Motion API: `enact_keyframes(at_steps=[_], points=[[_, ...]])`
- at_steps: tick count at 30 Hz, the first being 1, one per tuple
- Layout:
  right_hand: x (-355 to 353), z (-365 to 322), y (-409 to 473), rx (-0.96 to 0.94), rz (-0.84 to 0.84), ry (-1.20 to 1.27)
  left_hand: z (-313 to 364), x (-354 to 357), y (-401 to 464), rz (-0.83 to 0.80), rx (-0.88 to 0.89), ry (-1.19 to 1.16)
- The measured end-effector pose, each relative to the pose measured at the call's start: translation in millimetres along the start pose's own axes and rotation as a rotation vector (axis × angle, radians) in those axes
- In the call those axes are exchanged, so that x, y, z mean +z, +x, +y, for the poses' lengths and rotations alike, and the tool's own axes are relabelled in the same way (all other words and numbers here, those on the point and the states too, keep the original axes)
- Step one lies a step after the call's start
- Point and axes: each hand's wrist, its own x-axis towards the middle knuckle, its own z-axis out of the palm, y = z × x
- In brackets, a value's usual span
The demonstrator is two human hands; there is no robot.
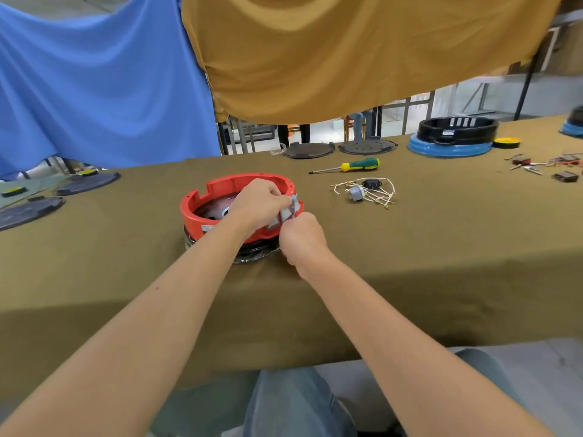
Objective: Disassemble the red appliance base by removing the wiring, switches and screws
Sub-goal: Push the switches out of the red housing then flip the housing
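Base: red appliance base (pixel 220 197) sat on the olive table (pixel 410 253), near edge, centre.
Left hand (pixel 258 206): fingers curled, pinching a grey switch piece (pixel 294 205) at the rim.
Right hand (pixel 301 238): curled against the switch row (pixel 279 219); hold unclear.
Beyond: removed wiring (pixel 366 193), then a screwdriver (pixel 347 167).

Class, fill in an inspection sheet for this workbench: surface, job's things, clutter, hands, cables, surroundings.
Surface: table under olive cloth.
Job's things: red base near the front edge; grey switches at its rim; screwdriver lying beyond it.
Clutter: dark round plates at left; black and blue base at far right.
Hands: left hand and right hand both grip the switches.
Cables: removed wiring right of the base.
Surroundings: blue sheet and tan sheet hanging behind.
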Motion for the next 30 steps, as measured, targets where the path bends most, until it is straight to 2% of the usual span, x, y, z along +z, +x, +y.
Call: enact_keyframes(at_steps=[2,7,14,20,22,24,27,30], points=[[-4,3,2,0.046,0.021,0.115,0,0,0,0.005,0.002,-0.001],[7,6,-13,-0.035,0.072,0.029,1,0,0,0.001,-0.001,-0.004],[-4,-3,-11,-0.180,0.005,-0.311,0,-1,0,-0.022,0.011,-0.003],[-37,-5,7,-0.212,-0.120,-0.475,1,-2,0,-0.012,0.001,0.000],[-51,-8,14,-0.216,-0.105,-0.506,2,-1,-1,-0.016,-0.007,0.003],[-58,-8,17,-0.229,-0.066,-0.519,2,-1,-3,-0.020,-0.015,0.003],[-45,0,9,-0.259,-0.114,-0.525,4,-2,-4,-0.022,-0.015,-0.002],[-31,11,0,-0.252,-0.072,-0.455,5,-2,-6,-0.024,-0.017,-0.012]])
